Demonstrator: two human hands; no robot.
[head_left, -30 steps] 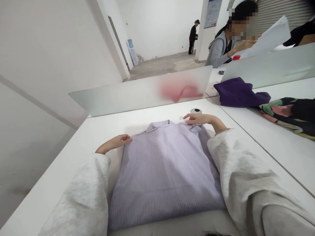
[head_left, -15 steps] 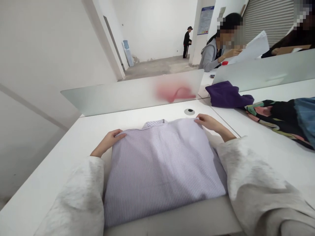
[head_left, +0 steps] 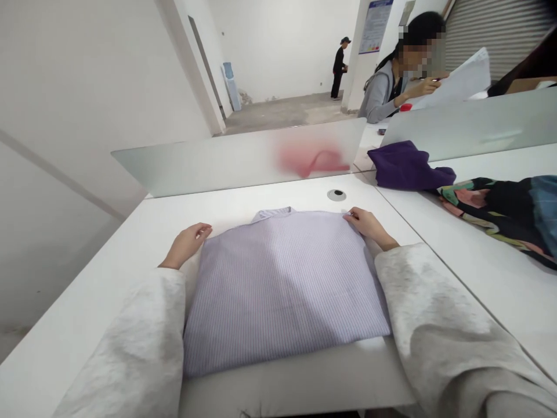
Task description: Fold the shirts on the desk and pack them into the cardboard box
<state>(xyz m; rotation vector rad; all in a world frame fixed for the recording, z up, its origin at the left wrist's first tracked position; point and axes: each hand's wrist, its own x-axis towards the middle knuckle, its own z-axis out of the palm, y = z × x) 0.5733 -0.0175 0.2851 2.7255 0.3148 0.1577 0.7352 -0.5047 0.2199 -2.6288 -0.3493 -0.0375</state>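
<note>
Lilac pinstriped shirt (head_left: 282, 290) lies folded flat on the white desk (head_left: 108, 255), collar facing away from the person. The left hand (head_left: 186, 245) sits open just at its upper left edge. The right hand (head_left: 368, 225) curls on the upper right corner, though whether it grips, I cannot tell. A purple cloth (head_left: 407, 166) and floral fabric (head_left: 491, 203) lie further right.

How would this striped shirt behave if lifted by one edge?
The striped shirt would probably hang floppy, since its cloth lies flat in soft folds. It likely feels light, and may slide easily on the smooth white desk.
</note>
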